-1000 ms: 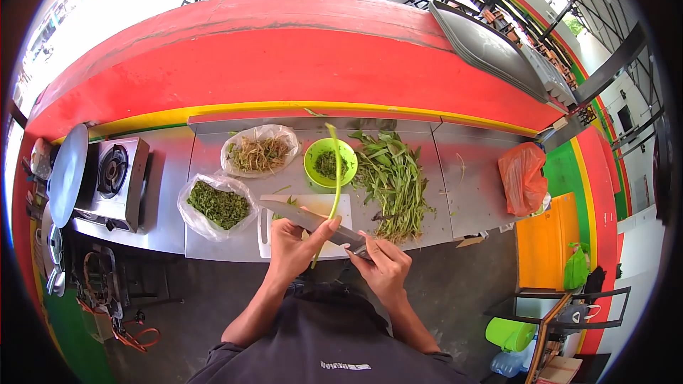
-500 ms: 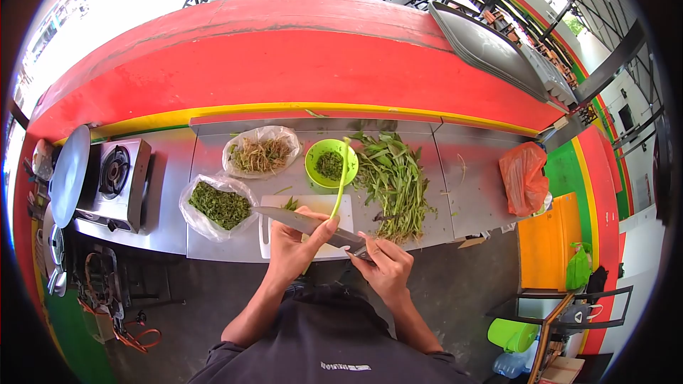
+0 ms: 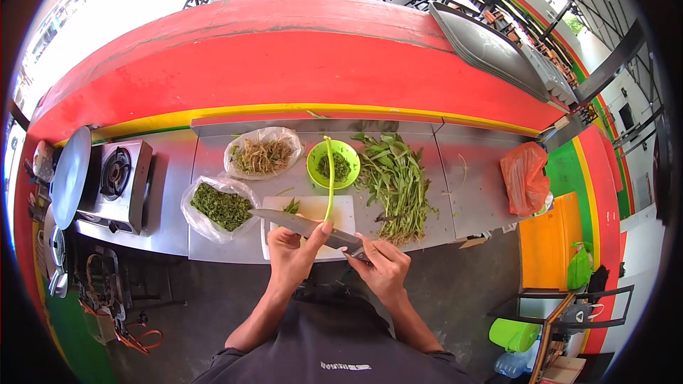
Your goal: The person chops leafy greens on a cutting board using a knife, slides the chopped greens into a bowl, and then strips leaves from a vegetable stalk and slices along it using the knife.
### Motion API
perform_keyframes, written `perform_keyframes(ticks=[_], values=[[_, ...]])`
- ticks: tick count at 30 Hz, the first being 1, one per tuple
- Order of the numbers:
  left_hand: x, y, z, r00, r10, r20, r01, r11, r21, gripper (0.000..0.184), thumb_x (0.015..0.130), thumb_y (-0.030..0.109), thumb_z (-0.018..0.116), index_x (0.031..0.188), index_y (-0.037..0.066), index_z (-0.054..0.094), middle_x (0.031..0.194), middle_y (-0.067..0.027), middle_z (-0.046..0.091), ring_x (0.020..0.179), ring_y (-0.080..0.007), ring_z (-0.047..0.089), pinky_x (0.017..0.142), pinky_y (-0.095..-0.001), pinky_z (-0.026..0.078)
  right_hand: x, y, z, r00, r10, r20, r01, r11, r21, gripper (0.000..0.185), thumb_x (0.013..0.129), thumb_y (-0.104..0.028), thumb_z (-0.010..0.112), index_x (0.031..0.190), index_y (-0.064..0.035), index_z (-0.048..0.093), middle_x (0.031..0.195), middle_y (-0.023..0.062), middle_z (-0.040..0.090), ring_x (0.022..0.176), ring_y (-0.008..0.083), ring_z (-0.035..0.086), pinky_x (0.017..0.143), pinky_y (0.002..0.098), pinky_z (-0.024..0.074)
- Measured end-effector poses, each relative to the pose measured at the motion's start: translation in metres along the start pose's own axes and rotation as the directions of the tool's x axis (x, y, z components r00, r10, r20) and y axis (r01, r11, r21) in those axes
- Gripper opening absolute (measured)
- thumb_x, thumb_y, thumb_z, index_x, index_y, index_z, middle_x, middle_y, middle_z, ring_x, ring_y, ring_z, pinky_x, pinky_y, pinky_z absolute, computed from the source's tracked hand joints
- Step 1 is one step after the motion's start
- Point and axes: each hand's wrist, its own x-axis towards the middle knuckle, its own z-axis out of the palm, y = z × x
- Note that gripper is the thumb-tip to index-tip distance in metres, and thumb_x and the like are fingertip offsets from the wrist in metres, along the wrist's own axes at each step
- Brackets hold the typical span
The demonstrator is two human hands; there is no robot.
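A long, pale green stem point(image 3: 330, 178) stands nearly upright, pinched in my left hand point(image 3: 290, 257). My right hand point(image 3: 384, 264) is closed around the handle of a kitchen knife point(image 3: 302, 225). The broad blade points left and crosses by the stem's lower part, close to my left thumb. Whether the edge touches the stem, I cannot tell. Behind the knife lies a white cutting board point(image 3: 346, 208) with a few green pieces on it. The stem's upper end overlaps a bright green bowl point(image 3: 354, 162) that holds chopped greens.
Leafy stems point(image 3: 395, 185) are piled right of the board. Left stand a plastic bag of chopped greens point(image 3: 220, 208) and another of root ends point(image 3: 262, 155). A gas stove point(image 3: 128, 185) is farther left, an orange bag point(image 3: 524, 178) far right. A red wall point(image 3: 284, 64) rises behind.
The stem has swung from a rightward lean to nearly upright, its top moving left. Both hands stay close together, still gripping the stem and the knife.
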Motion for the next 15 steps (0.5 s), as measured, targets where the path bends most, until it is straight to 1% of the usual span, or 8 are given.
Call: perform_keyframes(ticks=[2, 3, 6, 8, 11, 13, 15], values=[[0.0, -0.003, -0.002, 1.0, 0.0, -0.004, 0.0, 1.0, -0.025, 0.008, 0.092, 0.004, 0.074, 0.099, -0.001, 0.075, 0.093, -0.0029, 0.073, 0.084, -0.0074, 0.063, 0.077, -0.0249, 0.05, -0.002, 0.001, 0.002, 1.0, 0.008, 0.025, -0.008, 1.0, -0.019, 0.044, 0.068, -0.017, 0.089, 0.109, -0.0061, 0.076, 0.075, 0.0025, 0.066, 0.063, 0.018, 0.064, 0.057, 0.0309, 0.0519], [-0.001, -0.004, -0.003, 1.0, -0.001, -0.007, 0.0, 0.999, -0.05, 0.009, 0.092, 0.003, 0.074, 0.1, -0.001, 0.075, 0.094, -0.0034, 0.073, 0.085, -0.0078, 0.063, 0.078, -0.0252, 0.051, -0.002, 0.001, 0.003, 1.0, 0.006, 0.026, -0.006, 1.0, -0.018, 0.044, 0.068, -0.017, 0.089, 0.109, -0.0061, 0.076, 0.075, 0.0025, 0.066, 0.063, 0.018, 0.064, 0.057, 0.0309, 0.0519], [-0.001, -0.004, -0.006, 1.0, -0.006, -0.005, 0.006, 0.999, -0.048, 0.009, 0.092, 0.001, 0.074, 0.101, -0.001, 0.075, 0.095, -0.0039, 0.074, 0.086, -0.0079, 0.064, 0.079, -0.0253, 0.051, 0.001, -0.001, 0.002, 0.999, 0.013, 0.046, -0.012, 1.0, -0.006, 0.044, 0.069, -0.018, 0.089, 0.109, -0.0059, 0.077, 0.076, 0.0028, 0.066, 0.063, 0.0182, 0.065, 0.057, 0.0312, 0.0522], [-0.002, -0.006, -0.009, 1.0, -0.001, 0.003, 0.001, 0.999, -0.032, 0.009, 0.092, 0.001, 0.073, 0.101, -0.002, 0.075, 0.096, -0.0043, 0.074, 0.086, -0.0079, 0.064, 0.079, -0.0251, 0.051, 0.006, -0.004, 0.0, 0.999, 0.003, 0.041, -0.004, 1.0, 0.009, 0.039, 0.069, -0.014, 0.09, 0.102, -0.0002, 0.077, 0.072, 0.006, 0.065, 0.058, 0.0191, 0.062, 0.053, 0.031, 0.0501], [-0.004, -0.017, -0.017, 1.0, -0.01, 0.029, 0.01, 1.0, -0.01, 0.01, 0.092, 0.001, 0.073, 0.102, -0.003, 0.074, 0.098, -0.0052, 0.073, 0.087, -0.0083, 0.064, 0.08, -0.0248, 0.051, 0.006, 0.002, 0.001, 1.0, 0.016, 0.024, -0.016, 1.0, 0.006, 0.039, 0.069, -0.014, 0.09, 0.103, -0.0004, 0.077, 0.072, 0.0057, 0.065, 0.057, 0.0181, 0.061, 0.053, 0.0304, 0.0495], [-0.003, -0.016, -0.018, 0.999, -0.026, 0.046, 0.026, 1.0, -0.006, 0.012, 0.092, 0.001, 0.073, 0.103, -0.003, 0.074, 0.099, -0.0056, 0.073, 0.088, -0.0085, 0.065, 0.08, -0.0247, 0.051, 0.007, 0.005, 0.0, 0.999, 0.012, 0.047, -0.012, 1.0, -0.003, 0.039, 0.069, -0.014, 0.09, 0.104, -0.0007, 0.077, 0.072, 0.0055, 0.065, 0.057, 0.0177, 0.061, 0.052, 0.0301, 0.0495], [0.005, -0.007, -0.013, 0.994, -0.098, 0.048, 0.096, 0.995, 0.029, 0.016, 0.09, 0.009, 0.078, 0.102, -0.001, 0.076, 0.092, -0.003, 0.075, 0.078, -0.0057, 0.063, 0.073, -0.023, 0.049, 0.007, 0.008, -0.001, 0.997, 0.014, 0.078, -0.012, 1.0, -0.023, 0.04, 0.07, -0.014, 0.09, 0.105, -0.001, 0.077, 0.072, 0.0055, 0.066, 0.057, 0.0174, 0.062, 0.052, 0.0297, 0.0499]])
